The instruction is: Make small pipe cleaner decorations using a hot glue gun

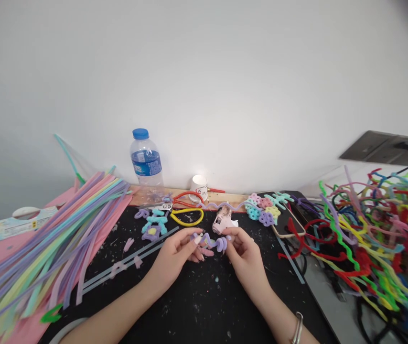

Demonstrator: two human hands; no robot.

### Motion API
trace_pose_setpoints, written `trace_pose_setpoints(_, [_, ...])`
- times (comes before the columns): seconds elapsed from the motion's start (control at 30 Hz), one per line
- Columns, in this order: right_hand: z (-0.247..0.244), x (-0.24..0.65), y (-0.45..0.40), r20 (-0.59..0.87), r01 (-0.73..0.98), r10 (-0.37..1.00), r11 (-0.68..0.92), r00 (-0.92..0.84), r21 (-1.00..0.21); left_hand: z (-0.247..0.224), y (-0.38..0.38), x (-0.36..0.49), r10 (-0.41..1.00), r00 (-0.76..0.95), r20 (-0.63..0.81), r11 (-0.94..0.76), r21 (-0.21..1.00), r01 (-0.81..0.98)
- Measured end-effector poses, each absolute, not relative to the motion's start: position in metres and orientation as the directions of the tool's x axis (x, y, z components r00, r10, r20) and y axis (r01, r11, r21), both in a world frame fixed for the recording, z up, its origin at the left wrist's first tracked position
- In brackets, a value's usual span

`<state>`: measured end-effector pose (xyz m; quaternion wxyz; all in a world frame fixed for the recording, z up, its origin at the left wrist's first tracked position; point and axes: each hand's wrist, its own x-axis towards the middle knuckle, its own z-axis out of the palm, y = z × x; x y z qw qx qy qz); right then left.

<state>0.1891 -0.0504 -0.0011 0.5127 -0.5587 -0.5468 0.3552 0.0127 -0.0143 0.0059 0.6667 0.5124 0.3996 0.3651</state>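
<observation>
Evidently, the left hand (180,249) and right hand (246,249) both have their grip clamped on a coiled lilac pipe cleaner (221,244) above the black mat (200,306), a blue-capped water bottle (147,163) standing at eleven o'clock from it.

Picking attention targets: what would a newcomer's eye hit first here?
Probably the bright tangle of fuzzy stems at the right edge, then the pastel bundle fanned out at the left. Between them, over the black mat, the left hand and right hand pinch a curled purple stem. Behind, a blue-capped bottle stands near the wall.
</observation>
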Motion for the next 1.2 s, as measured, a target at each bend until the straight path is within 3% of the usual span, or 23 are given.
trace_pose_setpoints(0.47, [0.004,0.181,-0.055,0.234,0.548,0.970,0.161,0.066,-0.821,0.000,-0.021,0.017,0.869,0.484,-0.102,0.173,0.979,-0.105])
trace_pose_setpoints(0.9, [0.005,0.172,-0.060,0.183,0.532,0.983,0.144,0.020,-0.834,-0.009,-0.023,0.016,0.836,0.545,-0.066,0.059,0.998,0.031])
trace_pose_setpoints(1.2, [0.005,0.176,-0.058,0.161,0.423,0.987,0.145,0.002,-0.895,0.001,-0.024,0.016,0.827,0.559,-0.057,0.082,0.996,-0.020])
